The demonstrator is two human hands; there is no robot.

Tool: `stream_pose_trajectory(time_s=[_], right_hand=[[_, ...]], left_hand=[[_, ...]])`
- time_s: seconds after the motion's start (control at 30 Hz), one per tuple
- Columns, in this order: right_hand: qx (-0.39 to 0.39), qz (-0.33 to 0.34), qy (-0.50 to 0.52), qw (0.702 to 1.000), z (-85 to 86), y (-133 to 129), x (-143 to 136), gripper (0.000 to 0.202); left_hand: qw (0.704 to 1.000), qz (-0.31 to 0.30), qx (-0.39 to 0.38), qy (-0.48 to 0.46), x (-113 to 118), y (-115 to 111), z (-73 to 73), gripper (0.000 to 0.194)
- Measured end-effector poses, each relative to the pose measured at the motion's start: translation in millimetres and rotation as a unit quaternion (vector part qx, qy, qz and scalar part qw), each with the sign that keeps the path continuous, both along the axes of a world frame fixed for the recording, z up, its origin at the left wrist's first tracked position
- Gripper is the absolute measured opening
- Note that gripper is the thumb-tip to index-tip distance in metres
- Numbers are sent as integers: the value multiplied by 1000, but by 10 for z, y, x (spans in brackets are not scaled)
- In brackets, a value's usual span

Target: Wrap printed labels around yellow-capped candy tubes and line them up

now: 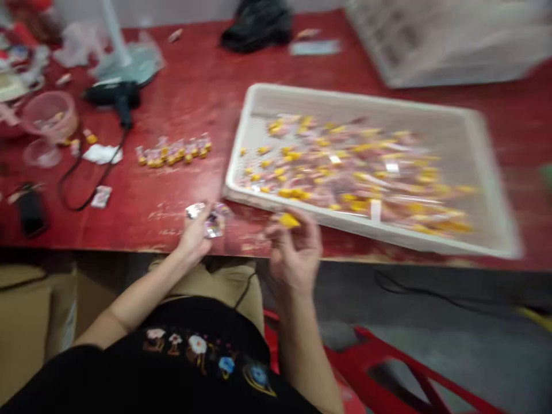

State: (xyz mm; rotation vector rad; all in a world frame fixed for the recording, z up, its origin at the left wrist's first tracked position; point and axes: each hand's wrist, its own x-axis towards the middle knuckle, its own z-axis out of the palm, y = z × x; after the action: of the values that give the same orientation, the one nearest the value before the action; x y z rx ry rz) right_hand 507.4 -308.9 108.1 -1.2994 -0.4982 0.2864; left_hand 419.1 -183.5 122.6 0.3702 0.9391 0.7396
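Note:
Above the table's front edge, my left hand (196, 236) is closed on shiny, crinkled plastic packets (214, 226), silvery with some purple. To its right, my right hand (297, 250) pinches a small yellow-and-pink piece (288, 220), its exact kind blurred. Beyond that hand lies a large white plastic tray (248, 123), holding many similar yellow-and-pink pieces (297, 194), some under glossy clear wrapping. On the table left of the tray stands a row of small yellow-based pieces in clear wrap (172, 152).
On the red table (190, 75) at left are a hair dryer-like black tool (112, 95) with a cord, a pink bowl (49, 115), a phone (31, 211) and a lamp-like stand (129, 63). A black bag (259, 26) and large whitish container (452, 43) sit behind.

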Motion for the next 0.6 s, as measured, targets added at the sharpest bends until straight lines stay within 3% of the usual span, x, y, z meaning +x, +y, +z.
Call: stream_pose_trajectory(time_s=[0.1, 0.33, 0.47, 0.6], right_hand=[[67, 9, 65, 996, -50, 6, -60, 34], [85, -9, 44, 995, -15, 118, -241, 32], [73, -48, 47, 995, -37, 141, -284, 31], [29, -38, 77, 996, -13, 83, -281, 31]], left_hand=[[1000, 10, -2, -16, -4, 11, -88, 40], [999, 8, 20, -24, -63, -138, -65, 49], [994, 28, 105, 12, -55, -133, -139, 48], [977, 23, 207, 40, -110, -96, -150, 41]])
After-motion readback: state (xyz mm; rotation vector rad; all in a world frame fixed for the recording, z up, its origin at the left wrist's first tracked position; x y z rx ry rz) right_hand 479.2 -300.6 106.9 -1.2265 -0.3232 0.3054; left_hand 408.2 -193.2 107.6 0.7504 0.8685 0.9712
